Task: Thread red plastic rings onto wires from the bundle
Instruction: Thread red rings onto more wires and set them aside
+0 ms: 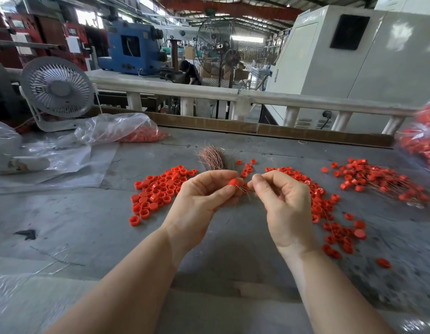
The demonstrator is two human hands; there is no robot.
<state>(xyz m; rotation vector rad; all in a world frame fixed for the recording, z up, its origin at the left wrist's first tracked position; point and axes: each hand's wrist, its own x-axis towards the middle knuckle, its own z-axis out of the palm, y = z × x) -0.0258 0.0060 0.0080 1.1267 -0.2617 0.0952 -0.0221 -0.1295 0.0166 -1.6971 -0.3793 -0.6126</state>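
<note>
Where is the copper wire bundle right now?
Head view: the wire bundle lies on the table at centre, just beyond the left hand, between the two piles of red rings.

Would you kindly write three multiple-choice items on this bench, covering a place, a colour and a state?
1. Where does the copper-coloured wire bundle lie?
A. beyond the hands
B. inside the plastic bag
C. on the fan

2. What colour is the small round desk fan?
A. blue
B. pale grey
C. red

3. What is the left hand doing?
A. lying flat on the table
B. pinching a red plastic ring
C. lifting the bag

Answers:
1 A, the bundle fans out on the grey table past the fingertips.
2 B, its grille and housing are pale grey.
3 B, thumb and fingers close on the ring.
</note>
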